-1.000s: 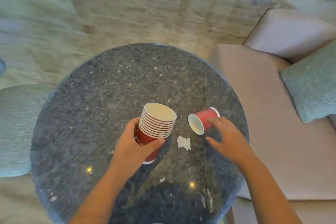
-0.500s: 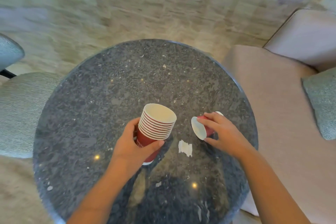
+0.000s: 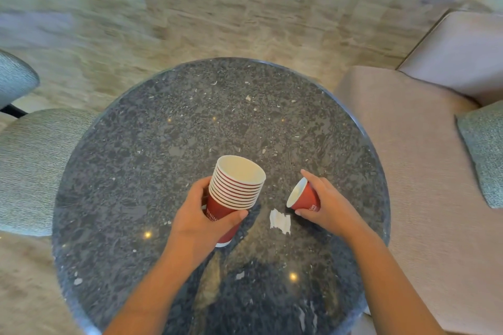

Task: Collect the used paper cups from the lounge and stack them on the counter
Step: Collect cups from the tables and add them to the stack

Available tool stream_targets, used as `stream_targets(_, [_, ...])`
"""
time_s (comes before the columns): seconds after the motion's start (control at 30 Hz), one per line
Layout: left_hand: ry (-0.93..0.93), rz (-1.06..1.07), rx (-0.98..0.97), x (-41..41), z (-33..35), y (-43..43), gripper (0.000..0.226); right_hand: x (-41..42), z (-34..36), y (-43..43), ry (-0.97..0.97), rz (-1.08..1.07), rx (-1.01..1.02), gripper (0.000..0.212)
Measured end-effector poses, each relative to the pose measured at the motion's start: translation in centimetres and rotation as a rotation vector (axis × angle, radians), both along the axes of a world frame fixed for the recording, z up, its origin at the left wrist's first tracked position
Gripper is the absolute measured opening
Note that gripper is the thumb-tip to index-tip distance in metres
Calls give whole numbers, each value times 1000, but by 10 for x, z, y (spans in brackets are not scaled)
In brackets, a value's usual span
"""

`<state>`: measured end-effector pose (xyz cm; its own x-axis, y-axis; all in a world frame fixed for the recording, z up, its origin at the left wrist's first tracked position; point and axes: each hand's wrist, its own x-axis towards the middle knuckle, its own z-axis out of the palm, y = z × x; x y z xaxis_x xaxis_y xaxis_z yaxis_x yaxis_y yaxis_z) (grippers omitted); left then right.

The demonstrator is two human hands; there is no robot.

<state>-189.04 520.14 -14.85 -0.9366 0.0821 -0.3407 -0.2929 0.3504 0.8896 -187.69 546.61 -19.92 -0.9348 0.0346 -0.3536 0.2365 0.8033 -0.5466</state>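
My left hand (image 3: 202, 219) grips a stack of several red paper cups (image 3: 235, 190) with white rims, held tilted above the round dark granite table (image 3: 190, 128). My right hand (image 3: 328, 204) holds a single red paper cup (image 3: 304, 198) lifted off the table, its white mouth facing left toward the stack. A gap of about a hand's width separates the single cup from the stack.
A torn scrap of white paper (image 3: 280, 221) lies on the table between my hands. A beige sofa (image 3: 424, 160) with a teal cushion (image 3: 484, 155) stands on the right. A grey-green upholstered chair (image 3: 32, 166) sits on the left. Marble floor lies beyond.
My right hand reached the cup lying on its side, closed around it and lifted it off the table. The left hand kept the stack nearly still.
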Motion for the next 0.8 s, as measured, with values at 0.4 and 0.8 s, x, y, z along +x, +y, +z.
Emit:
stream_targets(0.4, [35,-57,-50,12,7,0,69,24,6,-17,179,-324,-221,84])
stream_targets(0.8, [160,-270,-93,35,25,7,58,51,70,-45,603,-484,-634,78])
